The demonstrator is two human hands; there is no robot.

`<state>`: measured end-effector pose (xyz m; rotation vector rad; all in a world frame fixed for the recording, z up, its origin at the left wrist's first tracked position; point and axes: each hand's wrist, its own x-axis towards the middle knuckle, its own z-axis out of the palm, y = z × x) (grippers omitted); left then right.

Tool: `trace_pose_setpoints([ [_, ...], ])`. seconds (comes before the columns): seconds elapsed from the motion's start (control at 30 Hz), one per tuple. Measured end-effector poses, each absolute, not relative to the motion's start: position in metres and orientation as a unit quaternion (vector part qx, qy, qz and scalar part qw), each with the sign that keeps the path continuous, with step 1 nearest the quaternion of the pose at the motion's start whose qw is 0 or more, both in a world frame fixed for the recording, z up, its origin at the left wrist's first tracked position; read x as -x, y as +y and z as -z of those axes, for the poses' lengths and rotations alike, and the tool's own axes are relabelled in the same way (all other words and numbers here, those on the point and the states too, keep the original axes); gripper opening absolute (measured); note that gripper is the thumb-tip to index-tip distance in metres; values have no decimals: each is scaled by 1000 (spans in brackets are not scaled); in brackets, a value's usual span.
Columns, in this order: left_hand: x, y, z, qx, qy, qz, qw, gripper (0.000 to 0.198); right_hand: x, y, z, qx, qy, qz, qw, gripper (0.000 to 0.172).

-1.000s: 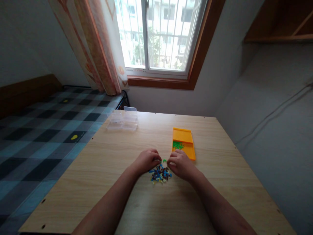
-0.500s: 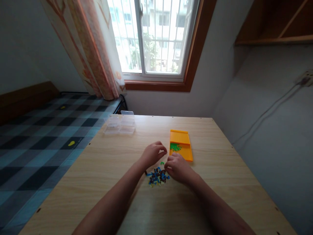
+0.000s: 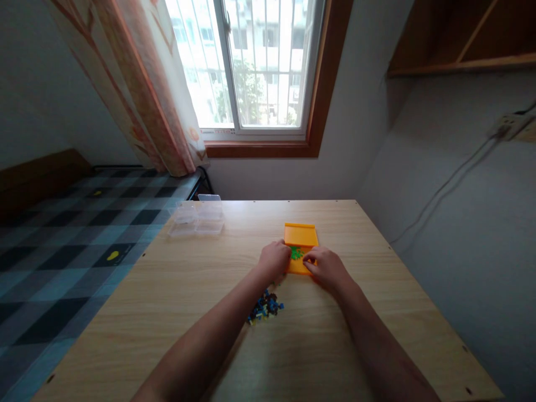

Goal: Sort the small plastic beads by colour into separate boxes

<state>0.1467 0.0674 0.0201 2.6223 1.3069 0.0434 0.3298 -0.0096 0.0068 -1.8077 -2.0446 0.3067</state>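
Observation:
An orange two-part tray [image 3: 300,234] lies on the table, with small green pieces [image 3: 296,253] in its nearer section. At that section's left edge is my left hand [image 3: 274,261], its fingers curled closed and their tips over the rim. What they hold, if anything, is hidden. My right hand [image 3: 330,268] reaches over the tray's right side, thumb and fingers pinched together above the orange floor; anything between them is too small to make out. Nearer to me sits a loose pile of small blue, dark brown and pale yellow pieces [image 3: 268,306], partly behind my left forearm.
A clear plastic compartment box [image 3: 209,224] with raised lids stands at the table's far left. The wooden table [image 3: 355,340] reaches toward the window wall. A bed with a checked cover [image 3: 84,240] is on the left. A cable [image 3: 439,195] runs down the right wall.
Both hands have moved forward from near the pile to the orange tray. My right hand is now over its nearer section, my left at its left edge. The view has shifted slightly.

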Motion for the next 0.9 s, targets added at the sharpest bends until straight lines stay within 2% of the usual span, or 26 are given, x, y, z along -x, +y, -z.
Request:
trace_pose_setpoints([
  [0.2, -148, 67, -17, -877, 470, -12, 96, 20, -327, 0, 6, 709, -680, -101, 158, 20],
  [0.43, -133, 57, -14, -868, 482, -32, 113, 23, -326, 8, 14, 735, -650, -91, 170, 27],
  [0.9, -137, 43, -20, -872, 474, -26, 118, 27, -329, 4, 17, 736, -648, -92, 172, 27],
])
